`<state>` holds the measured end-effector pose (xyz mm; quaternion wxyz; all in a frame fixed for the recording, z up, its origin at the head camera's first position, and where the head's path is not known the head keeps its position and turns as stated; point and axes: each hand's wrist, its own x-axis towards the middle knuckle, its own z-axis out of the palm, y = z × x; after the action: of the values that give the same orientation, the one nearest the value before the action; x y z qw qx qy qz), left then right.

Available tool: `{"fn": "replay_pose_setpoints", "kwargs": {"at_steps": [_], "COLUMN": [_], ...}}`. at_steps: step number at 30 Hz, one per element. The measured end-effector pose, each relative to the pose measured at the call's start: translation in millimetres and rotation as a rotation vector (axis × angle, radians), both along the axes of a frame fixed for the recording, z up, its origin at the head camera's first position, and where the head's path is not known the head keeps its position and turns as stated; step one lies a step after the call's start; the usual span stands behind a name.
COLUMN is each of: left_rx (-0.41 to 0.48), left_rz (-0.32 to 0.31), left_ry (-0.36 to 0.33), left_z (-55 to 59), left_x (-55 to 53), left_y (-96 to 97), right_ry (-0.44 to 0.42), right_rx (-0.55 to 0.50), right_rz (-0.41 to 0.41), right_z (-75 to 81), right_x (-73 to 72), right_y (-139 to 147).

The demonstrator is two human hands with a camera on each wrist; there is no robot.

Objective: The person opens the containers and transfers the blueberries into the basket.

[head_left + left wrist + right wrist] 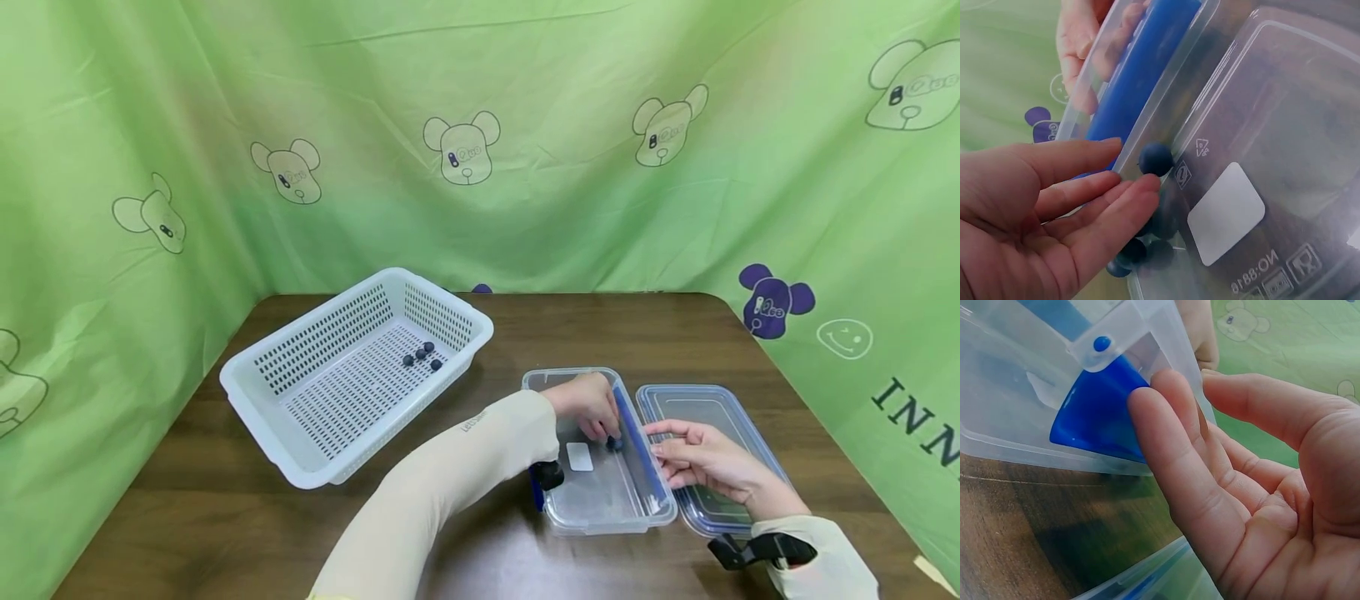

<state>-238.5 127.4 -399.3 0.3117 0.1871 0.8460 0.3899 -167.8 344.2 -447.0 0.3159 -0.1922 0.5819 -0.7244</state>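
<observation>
My left hand (pixel 588 404) reaches down into a clear plastic food container (pixel 607 527) with blue locking flaps. In the left wrist view its fingers stretch toward a blueberry (pixel 1155 159), fingertips right at the fruit, with no pinch around it. More blueberries (pixel 1132 251) lie below the fingers, partly hidden by them. Outside the container's right wall, my right hand (pixel 708 462) has loosely bent fingers at the rim and side. The right wrist view has those fingertips against the blue flap (pixel 1100 419), the thumb apart near the wall's edge.
A white perforated basket (pixel 281 446) stands at the left with several blueberries (pixel 422 354) in it. The container's clear lid (pixel 693 400) lies flat at the right, beneath my right hand. Behind the brown wooden table (pixel 202 533) hangs a green printed cloth (pixel 555 225).
</observation>
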Motion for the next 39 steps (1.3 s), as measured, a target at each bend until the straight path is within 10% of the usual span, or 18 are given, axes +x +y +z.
{"fn": "replay_pose_setpoints", "kwargs": {"at_steps": [19,32,39], "left_rx": [0.005,0.302,0.455], "left_rz": [-0.02,-0.067,-0.021], "left_ry": [-0.084,-0.195,-0.119], "left_z": [-5.6,26.4,57.6], "left_x": [2.4,-19.7,-42.8], "left_y": [7.2,-30.7,-82.5], "right_ry": [-0.002,-0.003,0.009], "right_rx": [-0.005,0.013,0.017], "right_rz": [0.009,-0.001,-0.007], "right_z": [-0.5,-2.1,-0.8], "right_x": [-1.3,2.0,2.4], "right_y": [1.0,0.9,-0.3]}}
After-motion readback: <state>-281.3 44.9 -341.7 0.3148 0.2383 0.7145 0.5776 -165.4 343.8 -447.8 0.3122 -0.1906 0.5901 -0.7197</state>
